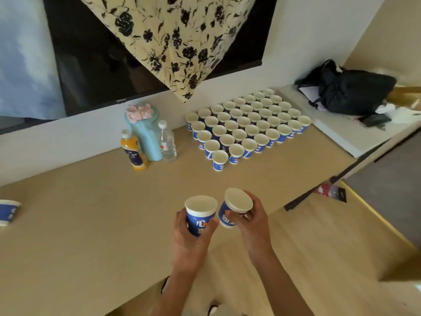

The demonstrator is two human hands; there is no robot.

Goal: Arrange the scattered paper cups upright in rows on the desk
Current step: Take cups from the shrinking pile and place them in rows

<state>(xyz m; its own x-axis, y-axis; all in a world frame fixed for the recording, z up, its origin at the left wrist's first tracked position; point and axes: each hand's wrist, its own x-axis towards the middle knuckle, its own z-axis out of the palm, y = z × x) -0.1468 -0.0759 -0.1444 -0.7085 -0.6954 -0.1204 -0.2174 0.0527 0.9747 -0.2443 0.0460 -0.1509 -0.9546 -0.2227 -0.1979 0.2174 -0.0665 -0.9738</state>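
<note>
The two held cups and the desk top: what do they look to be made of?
The cup in the left hand and the cup in the right hand look like thin paper: matte white insides, rolled rims, blue printed walls. The desk looks like light wood-tone laminate, smooth and low-sheen with no clear grain; solid wood cannot be ruled out.

I see blue-and-white cups (248, 126) on my tan desk (91, 213), an orange bottle (133, 150), and cream cloth (173, 37) with black flowers.
</note>
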